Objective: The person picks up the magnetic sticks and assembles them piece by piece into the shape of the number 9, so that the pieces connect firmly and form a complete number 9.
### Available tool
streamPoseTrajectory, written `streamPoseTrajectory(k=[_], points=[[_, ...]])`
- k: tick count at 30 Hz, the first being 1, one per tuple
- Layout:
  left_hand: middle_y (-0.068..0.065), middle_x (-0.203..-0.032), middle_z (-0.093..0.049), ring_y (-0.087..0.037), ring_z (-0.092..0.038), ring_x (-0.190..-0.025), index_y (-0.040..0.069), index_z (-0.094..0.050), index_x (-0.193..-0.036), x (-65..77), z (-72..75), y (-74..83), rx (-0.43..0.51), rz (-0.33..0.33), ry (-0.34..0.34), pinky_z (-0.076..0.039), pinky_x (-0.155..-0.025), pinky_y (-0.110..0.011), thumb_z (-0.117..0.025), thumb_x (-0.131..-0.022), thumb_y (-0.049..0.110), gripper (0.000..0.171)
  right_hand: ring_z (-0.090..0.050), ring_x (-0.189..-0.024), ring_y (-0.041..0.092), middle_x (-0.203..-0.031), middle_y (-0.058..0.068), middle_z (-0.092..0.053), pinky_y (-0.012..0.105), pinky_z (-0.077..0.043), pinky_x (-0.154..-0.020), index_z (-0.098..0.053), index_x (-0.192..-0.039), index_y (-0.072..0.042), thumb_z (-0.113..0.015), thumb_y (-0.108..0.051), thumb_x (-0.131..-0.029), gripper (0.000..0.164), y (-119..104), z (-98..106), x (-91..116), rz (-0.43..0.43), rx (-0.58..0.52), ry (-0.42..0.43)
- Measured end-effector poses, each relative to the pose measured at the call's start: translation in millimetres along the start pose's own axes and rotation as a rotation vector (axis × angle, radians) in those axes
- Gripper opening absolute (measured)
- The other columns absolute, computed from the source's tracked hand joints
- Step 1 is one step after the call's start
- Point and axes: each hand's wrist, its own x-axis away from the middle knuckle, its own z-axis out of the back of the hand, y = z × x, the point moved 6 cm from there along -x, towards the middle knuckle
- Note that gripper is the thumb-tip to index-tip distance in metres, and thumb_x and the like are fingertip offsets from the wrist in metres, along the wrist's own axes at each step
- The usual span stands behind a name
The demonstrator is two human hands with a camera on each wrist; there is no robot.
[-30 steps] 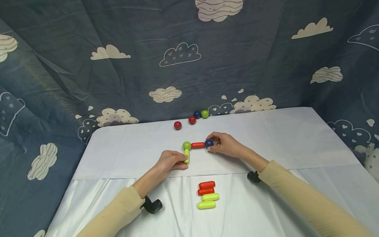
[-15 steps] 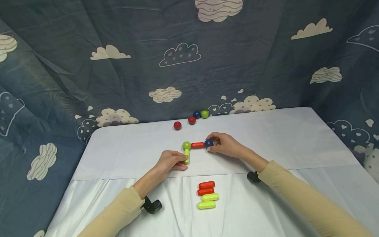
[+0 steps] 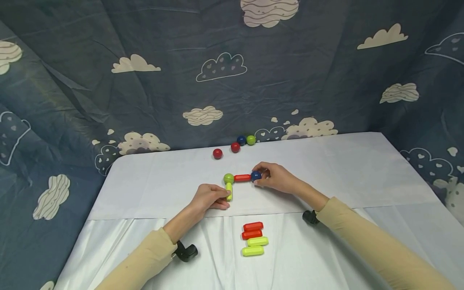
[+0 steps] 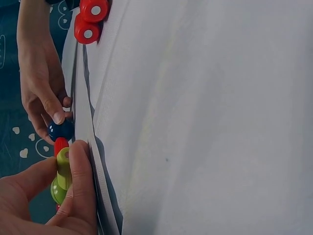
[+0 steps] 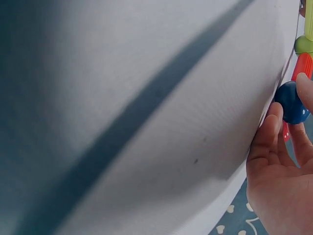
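In the head view, a green ball joins a red rod on its right and a yellow-green rod on its near side, making an L shape. At the red rod's far end sits a blue ball. My left hand pinches the yellow-green rod between thumb and fingers. The blue ball is held in the fingers of my right hand; the right wrist view shows thumb and fingertips around that blue ball. Part of the yellow-green rod shows between the left fingers in the left wrist view.
Two red rods and two yellow-green rods lie stacked in a column nearer the front of the white cloth. Along the back are two red balls, a blue ball and a green ball, close to the dark cloud-print curtain.
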Motion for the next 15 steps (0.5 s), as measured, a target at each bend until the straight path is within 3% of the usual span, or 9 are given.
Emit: streamPoseTrajectory(k=[10, 15], points=[[-0.015, -0.083, -0.069, -0.016, -0.068, -0.059, -0.006, -0.068, -0.104, 2.6, 4.0, 1.0, -0.035, -0.028, -0.006, -0.057, -0.060, -0.030, -0.071, -0.090, 0.012, 0.024, -0.052, -0.082, 0.019, -0.098, 0.004, -0.060, 0.032, -0.046, -0.071, -0.063, -0.121, -0.010, -0.078, -0.018, -0.086, 0.040, -0.1, 0.1, 0.8, 0.003, 0.000, 0.002], [-0.015, -0.087, -0.067, -0.017, -0.067, -0.058, -0.004, -0.068, -0.103, 1.4, 15.7, 4.4, -0.052, -0.066, 0.045, -0.057, -0.058, -0.030, -0.070, -0.090, 0.013, 0.022, -0.052, -0.082, 0.019, -0.097, 0.004, -0.060, 0.032, -0.046, -0.072, -0.062, -0.122, -0.009, -0.078, -0.017, -0.086, 0.039, -1.7, -0.1, 2.0, -0.001, -0.003, 0.003]])
